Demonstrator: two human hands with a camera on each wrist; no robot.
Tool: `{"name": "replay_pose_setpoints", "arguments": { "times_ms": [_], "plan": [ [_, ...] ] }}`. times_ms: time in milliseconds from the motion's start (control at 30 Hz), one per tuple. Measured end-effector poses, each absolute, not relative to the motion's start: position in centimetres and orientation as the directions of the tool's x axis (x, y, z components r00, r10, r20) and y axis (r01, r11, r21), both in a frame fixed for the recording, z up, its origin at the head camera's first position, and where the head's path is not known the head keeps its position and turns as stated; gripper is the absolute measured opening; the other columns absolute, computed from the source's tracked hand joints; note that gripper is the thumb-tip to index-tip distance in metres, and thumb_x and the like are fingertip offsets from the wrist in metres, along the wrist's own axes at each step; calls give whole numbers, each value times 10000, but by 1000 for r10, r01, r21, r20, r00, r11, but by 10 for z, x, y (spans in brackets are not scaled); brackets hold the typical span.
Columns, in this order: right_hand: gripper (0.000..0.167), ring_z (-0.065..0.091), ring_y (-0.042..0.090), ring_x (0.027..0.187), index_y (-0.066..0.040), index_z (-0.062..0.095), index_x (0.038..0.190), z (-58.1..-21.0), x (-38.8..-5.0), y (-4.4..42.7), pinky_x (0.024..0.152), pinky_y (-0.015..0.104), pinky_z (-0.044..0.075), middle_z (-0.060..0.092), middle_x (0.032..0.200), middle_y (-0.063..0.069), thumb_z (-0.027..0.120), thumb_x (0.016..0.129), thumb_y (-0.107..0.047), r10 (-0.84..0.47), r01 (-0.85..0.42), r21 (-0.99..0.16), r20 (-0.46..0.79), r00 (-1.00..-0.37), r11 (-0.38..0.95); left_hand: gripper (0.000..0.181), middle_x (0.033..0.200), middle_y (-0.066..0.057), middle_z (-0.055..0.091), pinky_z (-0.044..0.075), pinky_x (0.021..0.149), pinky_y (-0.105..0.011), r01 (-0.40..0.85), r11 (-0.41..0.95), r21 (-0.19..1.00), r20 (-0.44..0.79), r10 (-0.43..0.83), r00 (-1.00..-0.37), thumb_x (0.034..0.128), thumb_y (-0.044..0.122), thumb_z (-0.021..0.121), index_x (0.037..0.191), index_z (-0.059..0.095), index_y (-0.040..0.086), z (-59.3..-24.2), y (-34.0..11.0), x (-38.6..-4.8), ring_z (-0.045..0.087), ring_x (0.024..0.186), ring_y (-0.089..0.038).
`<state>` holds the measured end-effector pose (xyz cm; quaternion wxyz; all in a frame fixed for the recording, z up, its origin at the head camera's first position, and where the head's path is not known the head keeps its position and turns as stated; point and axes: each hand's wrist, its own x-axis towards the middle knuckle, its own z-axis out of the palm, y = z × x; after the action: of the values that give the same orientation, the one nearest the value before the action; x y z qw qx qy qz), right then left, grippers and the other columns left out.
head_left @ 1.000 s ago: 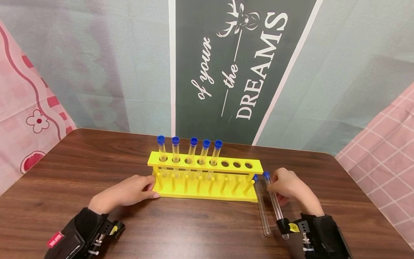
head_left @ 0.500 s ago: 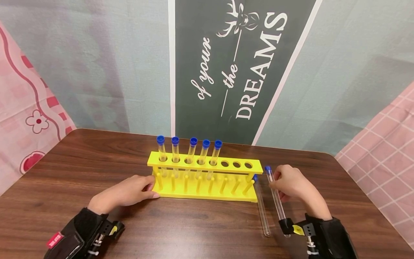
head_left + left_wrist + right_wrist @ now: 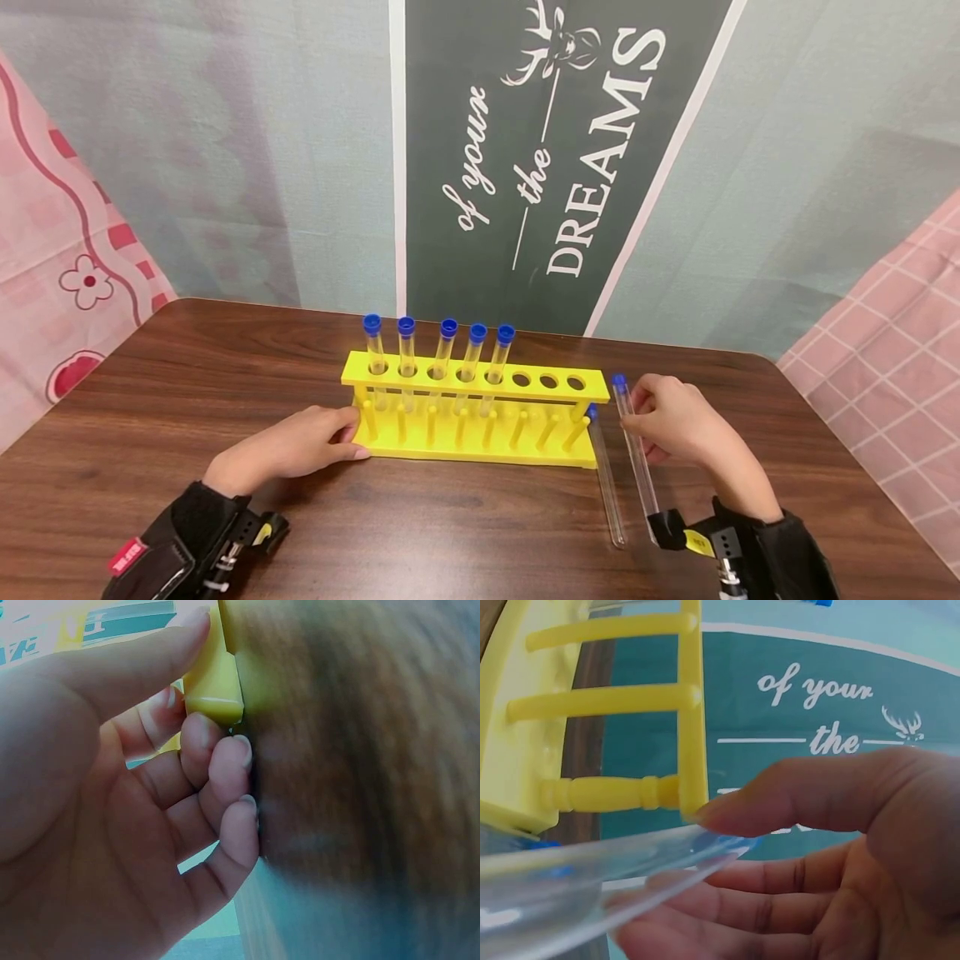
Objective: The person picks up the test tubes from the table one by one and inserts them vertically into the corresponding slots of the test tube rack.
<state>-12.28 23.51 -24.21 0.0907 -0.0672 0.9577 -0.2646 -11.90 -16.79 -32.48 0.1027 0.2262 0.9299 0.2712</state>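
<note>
My left hand (image 3: 318, 442) grips the left end of a yellow test tube rack (image 3: 480, 454), thumb on one side and fingers curled at the other; the left wrist view shows the rack's end (image 3: 216, 690) between them. Beyond the rack's right end, my right hand (image 3: 675, 417) pinches a clear test tube (image 3: 639, 467) with a blue cap (image 3: 619, 380). That tube is tilted, its lower end near the wrist strap. In the right wrist view the tube (image 3: 592, 885) crosses close to the camera below the thumb. Several blue-capped tubes (image 3: 471, 360) stand in the rack's left holes.
Another blue-capped test tube (image 3: 609, 492) lies on the brown wooden table (image 3: 450, 533), between the rack's right end and the held tube. The three rightmost rack holes (image 3: 549, 381) hold no tubes. A printed cloth (image 3: 337, 167) hangs behind the table.
My right hand has risen slightly and moved a little to the right with the test tube, whose cap is now higher in the head view. The left hand and rack stay put.
</note>
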Motion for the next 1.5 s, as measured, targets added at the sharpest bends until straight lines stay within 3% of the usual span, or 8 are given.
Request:
{"name": "replay_pose_setpoints", "arguments": {
  "times_ms": [567, 833, 1267, 1500],
  "plan": [
    [184, 581, 205, 531, 28, 495, 914, -230, -111, 217, 504, 305, 505, 544, 711, 83, 627, 798, -26, -315, -172, -689, -85, -945, 704, 345, 588, 53, 308, 259, 496, -225, 385, 751, 537, -45, 481, -876, 837, 356, 644, 709, 418, 129, -324, -169, -119, 302, 517, -78],
    [190, 577, 200, 561, 42, 485, 907, -229, -109, 212, 518, 292, 508, 538, 710, 91, 632, 795, 0, -375, -219, -738, -49, -926, 638, 335, 584, 42, 315, 252, 496, -231, 343, 756, 558, -95, 468, -879, 838, 351, 645, 716, 431, 125, -323, -168, -120, 313, 510, -96],
    [201, 580, 199, 641, 30, 480, 915, -227, -103, 203, 547, 300, 514, 532, 746, 93, 641, 797, 1, -391, -254, -733, -17, -920, 630, 336, 584, 46, 308, 246, 494, -230, 358, 740, 570, -87, 487, -869, 847, 346, 637, 713, 425, 122, -323, -169, -120, 300, 509, -89],
    [194, 564, 159, 648, -8, 492, 861, -226, -98, 196, 551, 264, 496, 539, 734, 59, 659, 764, 9, -416, -336, -707, 66, -907, 622, 334, 584, 44, 316, 252, 493, -228, 344, 749, 566, -91, 471, -877, 839, 345, 645, 713, 428, 125, -323, -168, -119, 315, 510, -94]
  ]
}}
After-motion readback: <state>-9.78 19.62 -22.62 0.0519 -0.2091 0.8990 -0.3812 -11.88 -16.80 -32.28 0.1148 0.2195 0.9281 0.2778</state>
